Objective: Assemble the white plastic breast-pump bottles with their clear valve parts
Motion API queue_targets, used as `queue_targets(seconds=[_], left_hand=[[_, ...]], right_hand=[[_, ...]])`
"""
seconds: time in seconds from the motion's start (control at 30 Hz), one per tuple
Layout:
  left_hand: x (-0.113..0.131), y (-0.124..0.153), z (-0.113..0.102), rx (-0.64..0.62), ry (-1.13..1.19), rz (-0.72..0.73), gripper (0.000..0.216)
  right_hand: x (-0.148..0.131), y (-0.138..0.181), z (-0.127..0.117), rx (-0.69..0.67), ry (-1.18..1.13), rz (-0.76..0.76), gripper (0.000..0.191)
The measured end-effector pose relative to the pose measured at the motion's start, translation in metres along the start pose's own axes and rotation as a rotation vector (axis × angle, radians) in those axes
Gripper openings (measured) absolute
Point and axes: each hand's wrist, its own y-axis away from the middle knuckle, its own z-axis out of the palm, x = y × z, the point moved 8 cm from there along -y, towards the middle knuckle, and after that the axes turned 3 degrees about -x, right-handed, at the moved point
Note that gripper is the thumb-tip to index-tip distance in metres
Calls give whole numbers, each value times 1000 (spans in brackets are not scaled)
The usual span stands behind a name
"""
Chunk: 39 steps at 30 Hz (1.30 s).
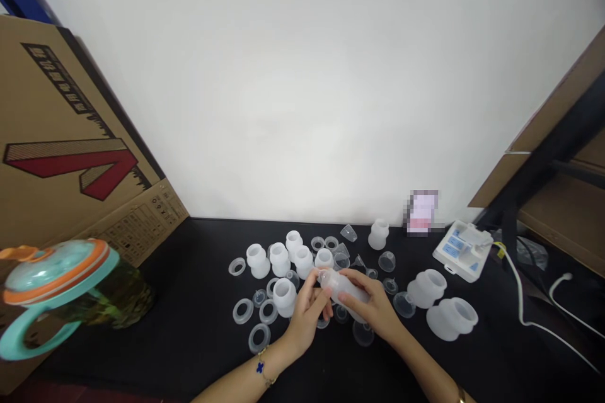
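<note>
My left hand (306, 313) pinches the narrow top end of a whitish translucent baby bottle (341, 288), near its collar. Wrapped around the bottle's body is my right hand (375, 308), and the bottle lies tilted between both hands. Just left of my left hand stands a white bottle body (284, 298). Several more white bottle bodies (280, 260) stand behind my hands. Transparent ring collars (242, 311) and a transparent dome cap (348, 233) lie loose among other such parts on the black table (189, 327). My fingers hide part of the bottle.
A lidded jug (108, 296) with dark contents stands at left before a cardboard box (61, 126). Two larger white bottle bodies (452, 319) lie at right. Beyond them are a white case (463, 250), a white cable (522, 308) and a blurred pink item (422, 213) by the wall.
</note>
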Motion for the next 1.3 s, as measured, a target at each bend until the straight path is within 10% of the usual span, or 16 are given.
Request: queue_targets(seconds=[1.3], left_hand=[[2, -2, -2, 30, -4, -16, 52]], right_hand=[[-10, 2, -2, 27, 81, -27, 44]])
